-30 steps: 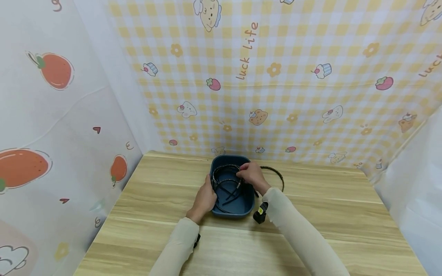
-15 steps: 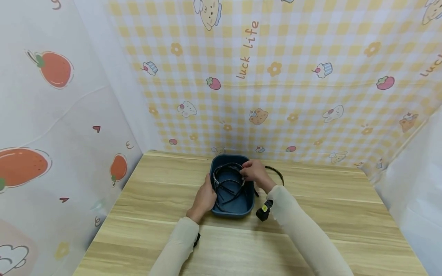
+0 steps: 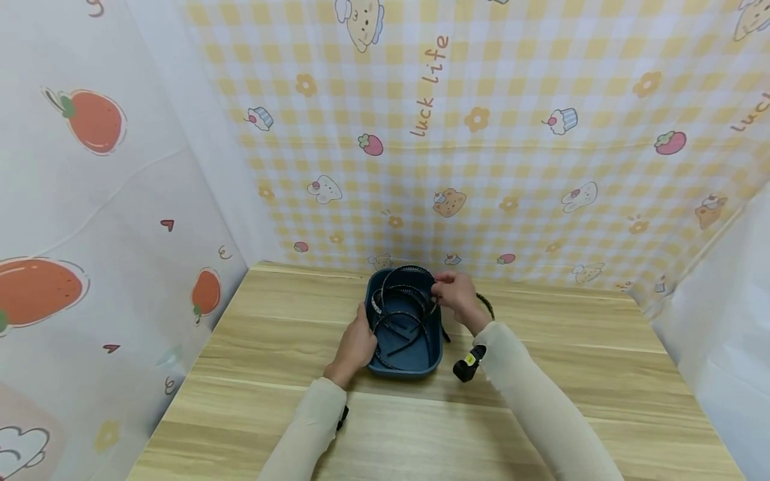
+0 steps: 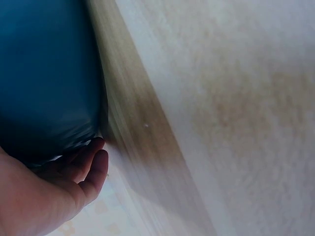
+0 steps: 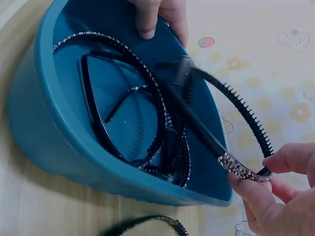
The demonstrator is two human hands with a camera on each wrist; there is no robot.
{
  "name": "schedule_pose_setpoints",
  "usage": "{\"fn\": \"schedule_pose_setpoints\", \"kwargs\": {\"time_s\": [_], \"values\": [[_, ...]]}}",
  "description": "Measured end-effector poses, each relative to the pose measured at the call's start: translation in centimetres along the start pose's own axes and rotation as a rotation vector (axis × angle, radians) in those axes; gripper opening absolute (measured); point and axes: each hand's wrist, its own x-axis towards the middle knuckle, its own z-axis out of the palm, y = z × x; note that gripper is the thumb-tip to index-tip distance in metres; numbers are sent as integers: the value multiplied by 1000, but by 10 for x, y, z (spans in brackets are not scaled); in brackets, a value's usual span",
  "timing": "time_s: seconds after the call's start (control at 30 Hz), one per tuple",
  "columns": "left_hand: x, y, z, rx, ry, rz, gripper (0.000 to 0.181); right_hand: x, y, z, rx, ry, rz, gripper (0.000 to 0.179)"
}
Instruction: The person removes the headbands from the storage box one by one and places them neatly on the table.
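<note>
A dark blue plastic bin stands on the table near the back wall, several black headbands with glittery trim lying inside. My left hand grips its left wall; the right wrist view shows the thumb inside the rim, and the left wrist view shows fingers along the outside. Between thumb and fingers, my right hand pinches a toothed black headband by a sparkly stretch near one end. That headband is raised at the bin's right rim, its far end overlapping the opening.
Another black headband lies on the wooden table just right of the bin, partly hidden by my right hand and arm. A yellow checked wall covering rises directly behind the bin, and a white covering stands at left.
My right hand has moved up and right, lifting the pinched headband out from among the others, which shifted slightly. My left hand has stayed on the bin.
</note>
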Motion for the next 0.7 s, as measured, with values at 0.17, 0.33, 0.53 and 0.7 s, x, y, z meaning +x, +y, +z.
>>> {"fn": "schedule_pose_setpoints", "kwargs": {"time_s": [0.17,0.33,0.53,0.7], "values": [[-1,1,0,11,12,12,67,1,-2,-4,44,42,-31,39],[-1,1,1,8,4,-4,67,4,-2,-15,65,60,-51,38],[1,1,0,7,-18,-22,68,10,4,-42,22,68,-61,41],[0,2,-1,7,-17,-24,69,12,10,-62,-12,66,-60,44]]}}
